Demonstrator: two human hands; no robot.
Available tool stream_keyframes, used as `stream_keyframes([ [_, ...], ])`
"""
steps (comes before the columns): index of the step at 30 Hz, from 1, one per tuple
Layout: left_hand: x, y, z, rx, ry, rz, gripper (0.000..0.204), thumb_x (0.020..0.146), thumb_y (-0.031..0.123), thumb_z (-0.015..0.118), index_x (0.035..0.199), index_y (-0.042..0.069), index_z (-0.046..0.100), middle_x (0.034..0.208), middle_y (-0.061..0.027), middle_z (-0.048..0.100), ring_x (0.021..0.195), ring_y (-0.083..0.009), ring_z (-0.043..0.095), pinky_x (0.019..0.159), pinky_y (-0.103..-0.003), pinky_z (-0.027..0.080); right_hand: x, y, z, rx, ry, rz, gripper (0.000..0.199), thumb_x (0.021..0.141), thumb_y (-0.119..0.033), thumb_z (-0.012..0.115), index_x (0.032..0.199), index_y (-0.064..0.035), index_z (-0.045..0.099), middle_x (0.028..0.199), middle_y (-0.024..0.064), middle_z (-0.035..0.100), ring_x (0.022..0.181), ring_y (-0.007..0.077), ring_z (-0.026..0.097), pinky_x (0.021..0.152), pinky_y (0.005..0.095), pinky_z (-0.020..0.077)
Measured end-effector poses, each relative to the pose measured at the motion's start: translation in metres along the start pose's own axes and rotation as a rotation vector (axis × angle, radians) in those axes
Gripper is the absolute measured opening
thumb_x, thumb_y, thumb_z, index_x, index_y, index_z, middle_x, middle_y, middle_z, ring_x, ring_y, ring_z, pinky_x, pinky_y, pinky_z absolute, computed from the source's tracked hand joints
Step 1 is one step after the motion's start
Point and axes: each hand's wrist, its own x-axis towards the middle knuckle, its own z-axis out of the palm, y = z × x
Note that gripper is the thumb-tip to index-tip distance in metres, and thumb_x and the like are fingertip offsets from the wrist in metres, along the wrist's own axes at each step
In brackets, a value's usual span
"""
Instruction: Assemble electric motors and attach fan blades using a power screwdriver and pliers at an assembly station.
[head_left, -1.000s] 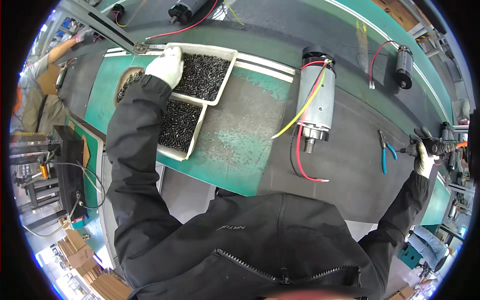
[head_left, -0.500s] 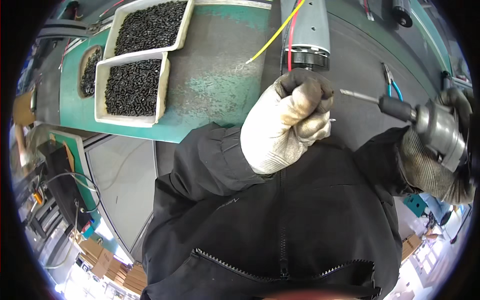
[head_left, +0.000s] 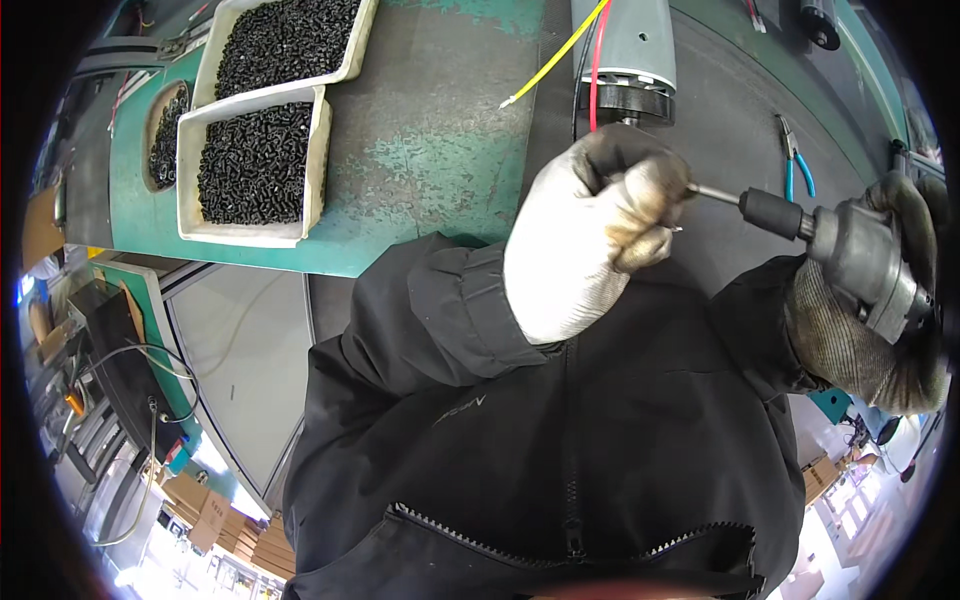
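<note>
Pinching a small screw in the gloved left hand at the bit, above the desk. Gripping the power screwdriver in the right hand. Possibly risking a dropped screw or pricked fingertip through misalignment.

L hand: white-gloved left hand left the white plastic tray of small black screws, now at 10 o'clock, fingertips pinched at driver bit | R hand: grey-gloved right hand brought grey powered screwdriver in from 3 o'clock | view: tilted down, closer
</note>
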Motion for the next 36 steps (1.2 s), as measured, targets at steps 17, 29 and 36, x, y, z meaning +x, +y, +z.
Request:
stream_keyframes([
  [17, 0.026, -0.015, -0.032, 0.079, 0.375, -0.122, 0.018, 0.096, 0.022, 0.052, 0.101, 0.004, 0.052, 0.071, 0.0009, 0.044, 0.056, -0.009, 0.041, 0.054, -0.022, 0.037, 0.007, 0.03, -0.044, -0.184, 0.376, -0.381, 0.031, 0.075, 0.001, 0.06, 0.101, -0.0108, 0.049, 0.094, 0.0043, 0.045, 0.088, 0.0198, 0.042, 0.073, 0.0333, 0.0436],
  [29, 0.021, -0.012, -0.044, -0.241, 0.364, -0.249, 0.019, 0.099, 0.024, 0.046, 0.096, 0.008, 0.055, 0.073, 0.0002, 0.047, 0.06, -0.0095, 0.038, 0.055, -0.026, 0.037, 0.025, 0.052, -0.068, -0.202, 0.251, -0.435, 0.029, 0.085, -0.006, 0.057, 0.113, -0.0044, 0.053, 0.113, 0.0186, 0.054, 0.095, 0.0229, 0.049, 0.076, 0.0397, 0.0502],
  [36, 0.022, -0.014, -0.036, -0.046, 0.306, -0.184, 0.013, 0.098, 0.021, 0.048, 0.096, 0.009, 0.053, 0.081, -0.0012, 0.053, 0.059, -0.0081, 0.038, 0.055, -0.025, 0.037, 0.024, 0.069, -0.064, -0.205, 0.398, -0.561, 0.035, 0.089, -0.008, 0.053, 0.123, -0.001, 0.05, 0.118, 0.0245, 0.055, 0.106, 0.0346, 0.056, 0.079, 0.0544, 0.0541],
])
